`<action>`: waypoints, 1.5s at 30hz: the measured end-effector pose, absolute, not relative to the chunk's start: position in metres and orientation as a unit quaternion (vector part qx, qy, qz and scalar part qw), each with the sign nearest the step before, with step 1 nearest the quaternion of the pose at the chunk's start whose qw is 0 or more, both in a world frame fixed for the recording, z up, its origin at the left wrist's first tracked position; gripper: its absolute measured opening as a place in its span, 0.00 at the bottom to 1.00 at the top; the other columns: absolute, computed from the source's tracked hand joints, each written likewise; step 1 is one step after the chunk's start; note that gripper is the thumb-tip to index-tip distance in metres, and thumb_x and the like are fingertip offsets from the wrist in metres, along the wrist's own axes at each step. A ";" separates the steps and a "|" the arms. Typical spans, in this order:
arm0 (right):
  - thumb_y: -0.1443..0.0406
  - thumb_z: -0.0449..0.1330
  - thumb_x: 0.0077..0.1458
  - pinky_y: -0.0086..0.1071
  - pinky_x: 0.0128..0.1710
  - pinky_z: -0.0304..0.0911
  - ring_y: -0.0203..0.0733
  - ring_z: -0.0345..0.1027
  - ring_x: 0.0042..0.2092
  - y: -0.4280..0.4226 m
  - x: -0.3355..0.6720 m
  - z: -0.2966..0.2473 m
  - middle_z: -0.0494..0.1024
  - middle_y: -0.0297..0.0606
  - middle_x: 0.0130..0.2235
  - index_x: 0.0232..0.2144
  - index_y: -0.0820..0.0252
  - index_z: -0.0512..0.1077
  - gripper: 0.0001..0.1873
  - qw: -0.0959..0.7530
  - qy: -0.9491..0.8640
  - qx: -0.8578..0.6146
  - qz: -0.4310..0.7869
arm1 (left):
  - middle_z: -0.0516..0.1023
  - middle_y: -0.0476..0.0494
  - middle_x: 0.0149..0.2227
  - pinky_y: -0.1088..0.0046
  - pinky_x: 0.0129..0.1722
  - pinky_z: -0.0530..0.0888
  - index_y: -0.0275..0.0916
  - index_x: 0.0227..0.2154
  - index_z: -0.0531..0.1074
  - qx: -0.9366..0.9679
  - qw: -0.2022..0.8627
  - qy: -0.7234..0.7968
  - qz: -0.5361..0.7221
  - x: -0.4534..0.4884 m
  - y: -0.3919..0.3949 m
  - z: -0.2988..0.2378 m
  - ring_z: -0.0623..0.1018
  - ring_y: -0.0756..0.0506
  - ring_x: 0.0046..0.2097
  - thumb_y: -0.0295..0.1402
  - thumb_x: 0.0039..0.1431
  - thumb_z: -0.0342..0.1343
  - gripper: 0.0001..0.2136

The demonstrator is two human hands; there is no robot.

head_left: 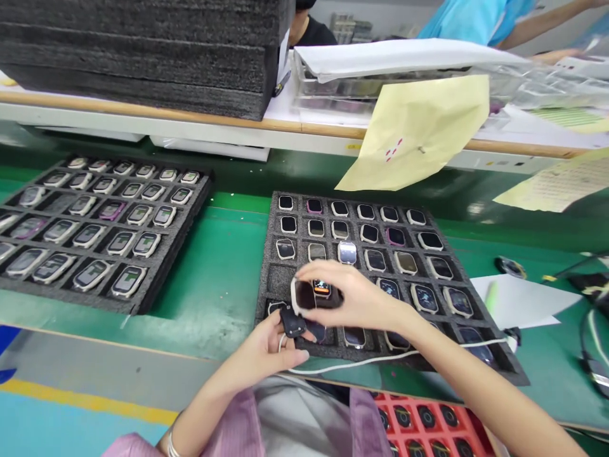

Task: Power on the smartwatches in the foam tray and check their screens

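Note:
My right hand (pixel 354 295) is closed on a smartwatch (pixel 303 297) without a strap, holding its pale case by the edges between thumb and fingers. Just below it, my left hand (pixel 266 348) grips a small black block (pixel 292 322) with metal dots on it. Watch and block are close together; whether they touch I cannot tell. A white cable (pixel 352 364) runs from near my left hand to the right. Under both hands lies a black foam tray (pixel 277 277) with rows of watch cases in its slots, one lit screen (pixel 347 252) among them.
Another foam tray (pixel 157 279) of watches lies at the left. Red trays (pixel 404 431) with round black parts sit below the bench edge. Stacked black foam (pixel 143 51) and a hanging yellow paper (pixel 419 133) are on the shelf. White paper (pixel 523 301) lies right. People are behind.

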State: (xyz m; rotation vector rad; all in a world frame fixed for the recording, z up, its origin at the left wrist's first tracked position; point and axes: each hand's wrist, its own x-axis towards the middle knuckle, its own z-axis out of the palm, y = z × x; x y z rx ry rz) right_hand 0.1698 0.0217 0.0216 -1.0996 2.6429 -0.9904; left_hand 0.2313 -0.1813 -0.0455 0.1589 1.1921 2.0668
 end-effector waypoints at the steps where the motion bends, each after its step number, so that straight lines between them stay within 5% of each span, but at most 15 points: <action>1: 0.63 0.68 0.51 0.39 0.52 0.63 0.48 0.68 0.50 0.024 0.178 0.024 0.75 0.43 0.49 0.47 0.62 0.70 0.21 0.070 0.863 -0.381 -0.323 | 0.76 0.43 0.42 0.80 0.30 0.66 0.37 0.47 0.68 0.057 0.370 0.454 0.809 0.231 -0.181 -0.046 0.69 0.55 0.29 0.30 0.48 0.68 0.22; 5: 0.63 0.66 0.54 0.46 0.51 0.62 0.53 0.67 0.49 0.021 0.202 0.024 0.75 0.48 0.49 0.50 0.66 0.69 0.23 0.069 0.869 -0.425 -0.244 | 0.75 0.44 0.44 0.75 0.43 0.70 0.38 0.48 0.70 0.051 0.355 0.461 0.812 0.231 -0.180 -0.045 0.74 0.48 0.42 0.29 0.47 0.68 0.23; 8: 0.64 0.65 0.55 0.47 0.51 0.62 0.54 0.68 0.48 0.016 0.204 0.020 0.75 0.50 0.49 0.51 0.67 0.69 0.22 0.060 0.877 -0.427 -0.210 | 0.74 0.46 0.39 0.80 0.31 0.69 0.37 0.49 0.69 0.058 0.340 0.510 0.788 0.232 -0.178 -0.041 0.72 0.54 0.31 0.33 0.54 0.64 0.21; 11: 0.66 0.65 0.55 0.47 0.50 0.63 0.53 0.68 0.47 0.015 0.200 0.018 0.76 0.49 0.47 0.50 0.68 0.69 0.21 0.071 0.879 -0.424 -0.207 | 0.66 0.56 0.24 0.81 0.17 0.56 0.34 0.50 0.65 0.046 0.349 0.532 0.770 0.234 -0.174 -0.039 0.58 0.58 0.18 0.40 0.58 0.59 0.21; 16: 0.67 0.64 0.53 0.44 0.47 0.65 0.50 0.69 0.45 0.017 0.207 -0.001 0.75 0.47 0.45 0.49 0.65 0.70 0.20 0.021 0.860 -0.418 -0.291 | 0.56 0.61 0.17 0.80 0.15 0.50 0.33 0.44 0.66 0.021 0.314 0.569 0.760 0.241 -0.170 -0.037 0.53 0.57 0.16 0.46 0.58 0.58 0.21; 20: 0.67 0.61 0.55 0.41 0.43 0.67 0.47 0.69 0.42 0.017 0.221 -0.026 0.75 0.46 0.43 0.53 0.63 0.66 0.22 -0.043 0.834 -0.383 -0.396 | 0.60 0.57 0.20 0.79 0.17 0.53 0.34 0.41 0.69 0.020 0.293 0.584 0.757 0.245 -0.171 -0.037 0.53 0.57 0.18 0.45 0.57 0.59 0.18; 29: 0.63 0.65 0.56 0.42 0.47 0.65 0.47 0.70 0.46 0.023 0.213 -0.030 0.76 0.48 0.47 0.54 0.63 0.64 0.26 -0.036 0.802 -0.427 -0.417 | 0.70 0.49 0.28 0.74 0.35 0.68 0.35 0.46 0.71 0.041 0.256 0.599 0.758 0.246 -0.169 -0.040 0.70 0.47 0.34 0.40 0.59 0.57 0.16; 34: 0.63 0.64 0.57 0.42 0.45 0.66 0.47 0.70 0.44 0.027 0.205 -0.030 0.76 0.49 0.44 0.53 0.66 0.65 0.24 -0.042 0.792 -0.448 -0.412 | 0.75 0.44 0.39 0.73 0.42 0.68 0.35 0.45 0.70 0.062 0.238 0.611 0.752 0.244 -0.166 -0.040 0.72 0.45 0.41 0.39 0.61 0.55 0.14; 45: 0.62 0.65 0.55 0.43 0.47 0.64 0.48 0.67 0.45 0.034 0.196 -0.025 0.74 0.48 0.46 0.50 0.62 0.68 0.21 -0.024 0.831 -0.408 -0.378 | 0.73 0.44 0.39 0.72 0.45 0.66 0.36 0.44 0.69 0.075 0.246 0.640 0.724 0.230 -0.163 -0.042 0.71 0.44 0.43 0.40 0.62 0.54 0.14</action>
